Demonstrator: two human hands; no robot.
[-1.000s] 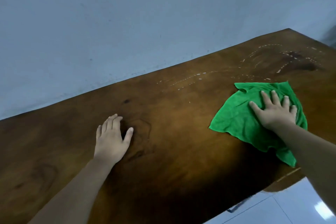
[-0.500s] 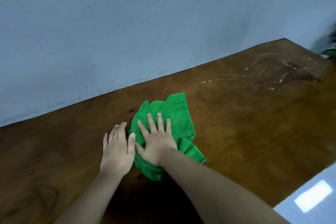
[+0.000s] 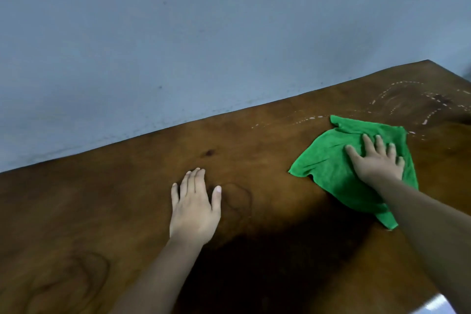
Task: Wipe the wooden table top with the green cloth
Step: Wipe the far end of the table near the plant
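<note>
A green cloth (image 3: 331,160) lies spread on the dark brown wooden table top (image 3: 127,211), on its right side. My right hand (image 3: 377,160) presses flat on the cloth with straight, spread fingers. My left hand (image 3: 195,206) rests flat on the bare wood near the middle, palm down, well apart from the cloth. Dotted pale streaks (image 3: 397,99) mark the wood just beyond the cloth, toward the far right corner.
A plain blue-grey wall (image 3: 204,46) runs along the table's far edge. A bit of pale floor (image 3: 443,306) shows past the near right edge of the table.
My right hand has swept the cloth from beside my left hand back to the right side of the table, and the cloth has spread out. My left hand stays put.
</note>
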